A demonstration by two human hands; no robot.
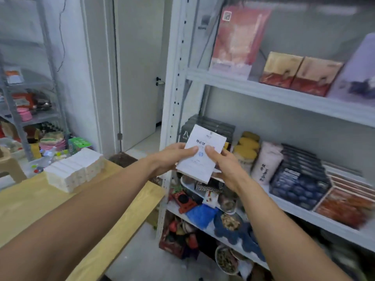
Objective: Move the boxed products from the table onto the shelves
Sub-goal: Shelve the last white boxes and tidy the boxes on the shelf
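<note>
A flat white box [203, 145] with dark print is held tilted in front of the metal shelf unit [284, 98]. My left hand [172, 157] grips its left edge, thumb on the front face. My right hand [225, 165] holds its right and lower edge. Both arms reach out from the bottom of the view. A stack of more white boxes [75, 169] stands on the wooden table [40, 199] at the left. The held box hovers before the left end of the middle shelf board [324, 218].
The middle shelf carries dark flat boxes [213, 126], yellow-lidded jars [246, 147], a white bag [265, 161], blue boxes [298, 179] and red boxes [345, 205]. The upper shelf holds red and gold boxes [300, 74]. Lower shelves are crowded. A door [140, 78] stands behind.
</note>
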